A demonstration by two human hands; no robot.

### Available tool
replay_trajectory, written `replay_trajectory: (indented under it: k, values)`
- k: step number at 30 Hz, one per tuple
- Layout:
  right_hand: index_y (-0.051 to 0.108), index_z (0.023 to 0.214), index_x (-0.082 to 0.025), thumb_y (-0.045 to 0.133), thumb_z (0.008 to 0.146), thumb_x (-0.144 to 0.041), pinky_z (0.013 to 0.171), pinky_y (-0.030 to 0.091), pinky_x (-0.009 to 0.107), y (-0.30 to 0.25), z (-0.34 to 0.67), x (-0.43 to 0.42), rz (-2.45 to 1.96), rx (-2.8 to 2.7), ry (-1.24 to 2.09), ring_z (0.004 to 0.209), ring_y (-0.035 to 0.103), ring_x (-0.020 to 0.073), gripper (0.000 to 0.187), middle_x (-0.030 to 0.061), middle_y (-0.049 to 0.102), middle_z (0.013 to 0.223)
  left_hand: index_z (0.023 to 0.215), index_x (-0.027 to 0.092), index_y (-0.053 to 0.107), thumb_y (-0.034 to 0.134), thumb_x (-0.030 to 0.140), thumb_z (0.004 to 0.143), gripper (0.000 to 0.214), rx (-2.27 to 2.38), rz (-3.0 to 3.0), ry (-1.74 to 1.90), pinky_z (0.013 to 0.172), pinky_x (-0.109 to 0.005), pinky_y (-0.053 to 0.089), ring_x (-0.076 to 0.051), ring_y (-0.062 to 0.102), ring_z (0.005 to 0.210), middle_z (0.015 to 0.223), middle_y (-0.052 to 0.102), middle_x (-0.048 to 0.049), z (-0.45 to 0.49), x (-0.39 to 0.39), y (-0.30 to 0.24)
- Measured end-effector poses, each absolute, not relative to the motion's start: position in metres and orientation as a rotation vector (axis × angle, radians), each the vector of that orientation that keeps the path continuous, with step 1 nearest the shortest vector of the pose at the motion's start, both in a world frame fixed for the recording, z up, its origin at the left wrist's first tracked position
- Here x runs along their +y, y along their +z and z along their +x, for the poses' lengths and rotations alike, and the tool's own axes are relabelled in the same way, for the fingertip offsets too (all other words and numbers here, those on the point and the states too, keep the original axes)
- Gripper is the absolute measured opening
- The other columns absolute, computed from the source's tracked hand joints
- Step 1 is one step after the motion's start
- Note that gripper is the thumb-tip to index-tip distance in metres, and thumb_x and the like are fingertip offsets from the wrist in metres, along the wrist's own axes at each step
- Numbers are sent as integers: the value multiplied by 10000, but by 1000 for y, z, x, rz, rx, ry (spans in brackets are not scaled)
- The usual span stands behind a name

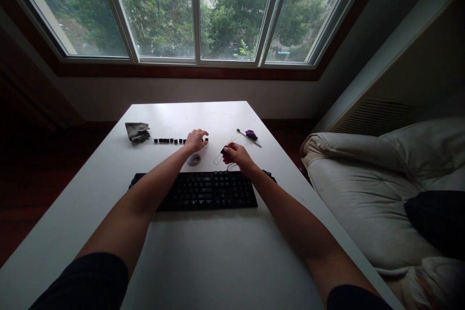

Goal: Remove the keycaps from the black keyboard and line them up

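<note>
A black keyboard (207, 190) lies across the white table (189, 252) in front of me. Behind it runs a row of small black keycaps (169, 141). My left hand (195, 139) rests at the right end of that row, its fingers curled down over the keycaps there. My right hand (236, 155) hovers just behind the keyboard's right end, pinching a small dark piece that looks like a keycap. A thin wire keycap puller (222, 153) lies on the table beside that hand. A small round ring-shaped object (193, 160) sits between my hands.
A crumpled grey cloth (137, 131) lies at the table's back left. A brush with a purple head (250, 135) lies at the back right. A white cushioned sofa (366, 189) with a dark cushion (438, 220) stands to the right. Wide windows (196, 9) face trees.
</note>
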State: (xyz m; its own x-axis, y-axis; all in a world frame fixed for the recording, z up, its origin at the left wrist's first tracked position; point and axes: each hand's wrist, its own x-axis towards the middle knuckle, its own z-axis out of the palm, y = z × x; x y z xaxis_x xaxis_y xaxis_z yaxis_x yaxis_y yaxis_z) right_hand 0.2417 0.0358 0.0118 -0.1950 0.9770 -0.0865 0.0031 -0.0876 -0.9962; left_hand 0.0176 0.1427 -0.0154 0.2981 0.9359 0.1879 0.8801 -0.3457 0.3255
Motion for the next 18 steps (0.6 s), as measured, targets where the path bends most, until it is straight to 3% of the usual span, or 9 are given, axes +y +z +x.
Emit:
replay_trajectory:
  k: [8,13,18]
  values:
    - [649,911,-172,635,877,-328,634,546,265,27,247,27,-928,-1884,1179,650,660,138,161,20,689,770,1098,224,699,552,305,931,237,1552,2530,648,979,-432,434,-275,546,1126,1200,645,-89,18,109,4]
    - [663,918,-176,639,875,-308,613,524,250,28,246,26,-980,-1953,1138,643,658,135,140,21,706,786,1041,227,721,531,356,929,255,1303,2509,488,817,-325,485,-204,637,897,1009,715,-51,15,85,11]
    - [676,947,-180,616,894,-287,613,509,247,27,245,26,-968,-2038,1138,663,656,143,133,20,707,775,1010,256,740,576,384,896,237,1031,2415,273,757,-260,479,-175,663,859,967,748,-4,10,63,13]
